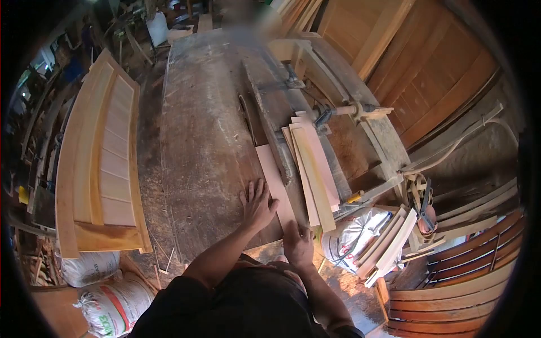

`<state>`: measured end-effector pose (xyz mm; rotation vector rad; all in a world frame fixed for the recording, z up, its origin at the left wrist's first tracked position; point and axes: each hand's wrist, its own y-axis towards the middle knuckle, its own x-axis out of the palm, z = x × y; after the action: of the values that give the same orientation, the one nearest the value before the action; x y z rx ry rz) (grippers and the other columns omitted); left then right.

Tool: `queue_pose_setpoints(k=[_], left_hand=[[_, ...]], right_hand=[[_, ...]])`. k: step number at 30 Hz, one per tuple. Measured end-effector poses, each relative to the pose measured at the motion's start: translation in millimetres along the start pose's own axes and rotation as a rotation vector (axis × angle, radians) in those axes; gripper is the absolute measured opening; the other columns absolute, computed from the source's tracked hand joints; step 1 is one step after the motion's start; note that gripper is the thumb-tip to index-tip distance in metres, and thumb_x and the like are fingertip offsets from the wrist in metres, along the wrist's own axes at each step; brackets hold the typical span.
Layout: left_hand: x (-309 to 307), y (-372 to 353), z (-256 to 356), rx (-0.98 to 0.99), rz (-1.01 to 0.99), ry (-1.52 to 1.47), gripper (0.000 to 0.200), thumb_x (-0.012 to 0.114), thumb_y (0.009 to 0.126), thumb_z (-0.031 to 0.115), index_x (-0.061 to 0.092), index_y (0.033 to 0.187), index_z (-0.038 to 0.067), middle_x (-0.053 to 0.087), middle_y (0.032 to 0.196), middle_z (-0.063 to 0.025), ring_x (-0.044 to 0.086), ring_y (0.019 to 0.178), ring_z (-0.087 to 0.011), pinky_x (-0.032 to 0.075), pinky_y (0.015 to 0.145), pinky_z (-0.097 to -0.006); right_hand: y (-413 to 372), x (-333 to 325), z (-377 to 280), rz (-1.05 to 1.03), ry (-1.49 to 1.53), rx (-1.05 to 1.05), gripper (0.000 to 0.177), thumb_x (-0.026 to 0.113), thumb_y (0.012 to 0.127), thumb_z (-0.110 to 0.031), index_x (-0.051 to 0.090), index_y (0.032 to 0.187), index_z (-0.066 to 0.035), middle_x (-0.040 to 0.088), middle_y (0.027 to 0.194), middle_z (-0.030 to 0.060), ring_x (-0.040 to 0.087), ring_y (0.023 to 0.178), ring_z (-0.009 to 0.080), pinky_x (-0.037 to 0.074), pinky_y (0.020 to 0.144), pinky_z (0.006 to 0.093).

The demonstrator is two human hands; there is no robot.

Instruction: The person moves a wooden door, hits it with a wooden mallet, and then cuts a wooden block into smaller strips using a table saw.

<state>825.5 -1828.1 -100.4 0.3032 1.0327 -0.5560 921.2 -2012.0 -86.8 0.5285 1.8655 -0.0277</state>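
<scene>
A thin pale board (274, 174) lies lengthwise on the dark wooden workbench (197, 135), its far end at a slot beside a long dark wooden rail (265, 107). My left hand (259, 205) rests with fingers spread on the bench, its thumb side at the board's left edge. At the bench's near edge, my right hand (297, 243) has its fingers closed round the near end of that board. Just right of the rail, several thin planks (311, 174) lie stacked, close to a metal clamp (324, 117).
A panelled wooden door (101, 163) stands left of the bench. Large wooden panels (417, 67) lean at the back right. White sacks (115, 304) lie lower left; another sack (352, 234) with wood strips is right of my right hand. Slatted wood (451, 287) is lower right.
</scene>
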Motion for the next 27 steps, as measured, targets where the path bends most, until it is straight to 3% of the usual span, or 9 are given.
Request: queue_pose_setpoints(k=[2, 5, 12, 15, 18, 21, 22, 25, 27], left_hand=[[-3.0, 4.6, 0.4, -0.002, -0.042, 0.001, 0.078, 0.052, 0.102, 0.052, 0.036, 0.157, 0.0, 0.025, 0.169, -0.0199, 0.017, 0.156, -0.0466, 0.013, 0.117, -0.0745], [-1.2, 7.9, -3.8, 0.006, -0.038, -0.022, 0.078, 0.052, 0.102, 0.053, 0.037, 0.156, -0.001, 0.026, 0.169, -0.0184, 0.018, 0.156, -0.0449, 0.013, 0.118, -0.0729], [1.9, 30.2, -13.1, 0.008, 0.081, -0.059, 0.071, 0.054, 0.1, 0.045, 0.044, 0.152, -0.003, 0.033, 0.165, -0.0201, 0.025, 0.155, -0.0421, 0.014, 0.121, -0.0671], [1.1, 41.0, -15.6, -0.006, 0.086, -0.035, 0.071, 0.054, 0.1, 0.045, 0.044, 0.151, -0.003, 0.032, 0.166, -0.02, 0.026, 0.154, -0.0424, 0.015, 0.121, -0.066], [15.2, 44.1, -24.6, 0.006, 0.134, -0.048, 0.073, 0.058, 0.1, 0.047, 0.041, 0.154, 0.001, 0.029, 0.167, -0.0192, 0.021, 0.155, -0.0433, 0.013, 0.121, -0.0688], [9.2, 15.8, -13.4, 0.02, 0.114, -0.109, 0.068, 0.058, 0.1, 0.042, 0.043, 0.153, 0.002, 0.03, 0.166, -0.0196, 0.022, 0.155, -0.0436, 0.013, 0.121, -0.0673], [11.0, 9.6, -11.6, 0.014, 0.086, -0.1, 0.063, 0.058, 0.1, 0.037, 0.045, 0.151, 0.002, 0.033, 0.165, -0.0193, 0.024, 0.154, -0.0439, 0.015, 0.121, -0.0665], [15.0, 15.9, -13.4, 0.013, 0.157, -0.05, 0.062, 0.059, 0.1, 0.037, 0.049, 0.149, 0.001, 0.036, 0.163, -0.0183, 0.027, 0.154, -0.0407, 0.016, 0.122, -0.0634], [17.6, 18.8, -12.4, 0.031, 0.208, -0.043, 0.061, 0.06, 0.098, 0.035, 0.05, 0.148, 0.001, 0.04, 0.161, -0.0187, 0.03, 0.152, -0.0411, 0.018, 0.12, -0.0636]], right_hand=[[7.3, 1.2, 1.9, -0.071, -0.113, -0.147, 0.037, 0.07, 0.084, -0.016, 0.065, 0.119, -0.006, 0.059, 0.12, 0.0165, 0.053, 0.11, 0.0401, 0.049, 0.09, 0.0518], [15.0, -4.0, -5.7, -0.109, -0.059, -0.104, 0.029, 0.067, 0.085, -0.015, 0.066, 0.114, -0.007, 0.058, 0.116, 0.0145, 0.051, 0.108, 0.0421, 0.049, 0.091, 0.0515], [31.7, 25.7, 0.5, -0.085, 0.004, 0.039, 0.037, 0.064, 0.089, -0.017, 0.063, 0.126, -0.008, 0.054, 0.109, 0.0282, 0.053, 0.1, 0.0479, 0.048, 0.088, 0.0566], [47.1, 29.0, -1.5, -0.068, -0.04, -0.016, 0.04, 0.064, 0.089, -0.017, 0.063, 0.128, -0.009, 0.054, 0.105, 0.0299, 0.053, 0.098, 0.0484, 0.048, 0.087, 0.057], [65.9, 19.0, -21.7, -0.081, -0.054, 0.118, 0.036, 0.061, 0.091, -0.019, 0.063, 0.125, -0.008, 0.058, 0.104, 0.0288, 0.053, 0.098, 0.0482, 0.047, 0.087, 0.0575], [95.3, 30.6, -17.1, -0.169, -0.068, -0.019, 0.033, 0.057, 0.093, -0.02, 0.063, 0.122, -0.006, 0.062, 0.104, 0.0257, 0.053, 0.102, 0.0478, 0.047, 0.089, 0.0576], [103.9, 36.6, -19.9, -0.18, -0.083, 0.082, 0.031, 0.055, 0.094, -0.02, 0.063, 0.12, -0.004, 0.066, 0.111, 0.0219, 0.054, 0.106, 0.0468, 0.046, 0.093, 0.0567], [119.1, 38.7, -19.1, -0.169, -0.028, 0.013, 0.031, 0.054, 0.095, -0.019, 0.063, 0.12, -0.004, 0.067, 0.114, 0.0218, 0.054, 0.11, 0.0458, 0.044, 0.098, 0.0547], [120.4, 28.2, -18.4, -0.241, -0.032, -0.051, 0.039, 0.059, 0.092, -0.019, 0.061, 0.128, -0.003, 0.059, 0.133, 0.0218, 0.051, 0.12, 0.0448, 0.04, 0.106, 0.0532]])
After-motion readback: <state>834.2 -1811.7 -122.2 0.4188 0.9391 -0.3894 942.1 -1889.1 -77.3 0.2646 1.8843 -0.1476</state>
